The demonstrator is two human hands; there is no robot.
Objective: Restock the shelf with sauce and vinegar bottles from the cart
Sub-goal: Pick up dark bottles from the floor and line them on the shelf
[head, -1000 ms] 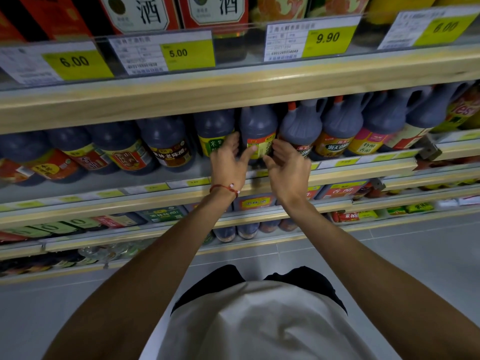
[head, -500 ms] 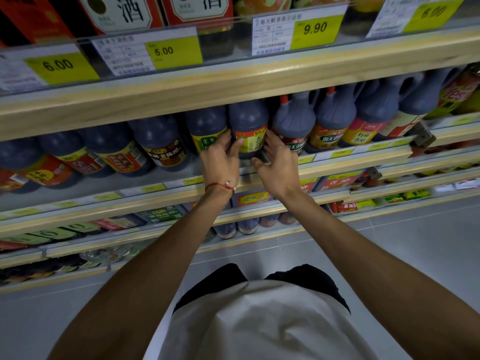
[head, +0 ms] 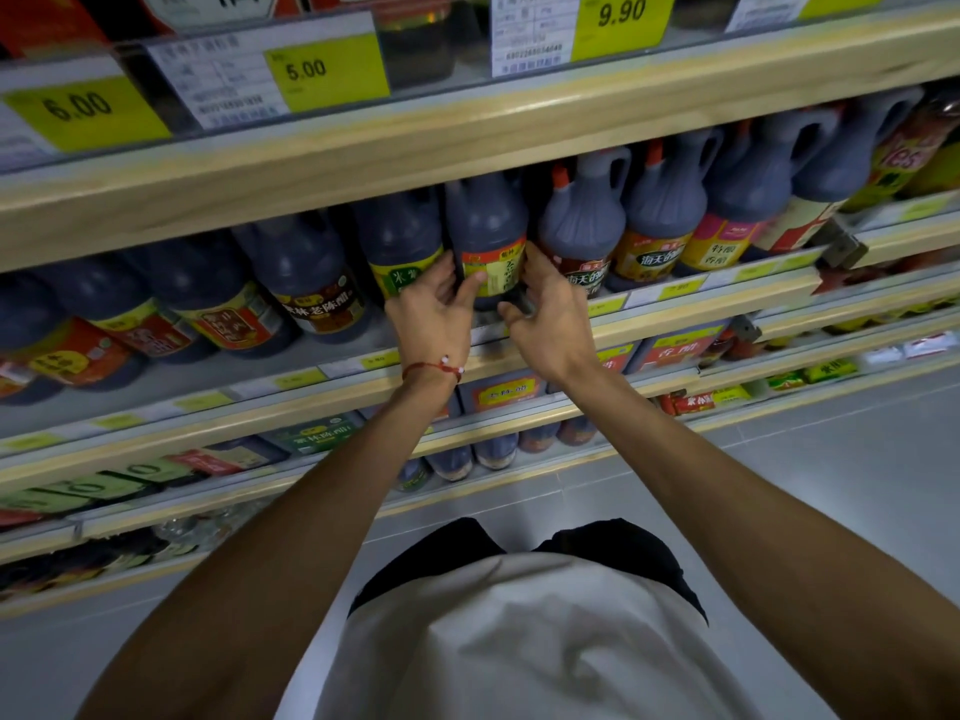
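The vinegar bottle (head: 487, 226) is dark plastic, near black, with a yellow-green label across its lower half and a thin red strip along the label's top. It stands about upright in the front row of the middle shelf (head: 691, 310), between a green-labelled bottle and a handled jug. Its base is partly hidden by the fingers, so I cannot tell whether it rests on the shelf or is held just above it.

The left hand (head: 431, 314) grasps the bottle's left side, fingers curled behind it and the thumb lying across the label. A red string bracelet (head: 434, 368) circles that wrist. The right hand (head: 550, 314) grasps the right side, fingers wrapped round the label's edge and the thumb hooked under the base.

Along the same row, red-labelled bottles (head: 228, 317) stand at the far left, then a brown-labelled bottle (head: 311, 283), then the green-labelled bottle (head: 400, 241), which touches the left hand's fingers. Right of the held bottle, the handled jug (head: 587, 226) with an orange cap stands just beside the right hand, with more jugs beyond. The upper shelf (head: 467, 142) hangs close above the bottle tops and carries yellow price tags reading 6.00 (head: 78, 109), 5.00 (head: 311, 70) and 9.90 (head: 618, 15). Below the arms are a white shirt (head: 519, 641) and grey floor (head: 831, 485).
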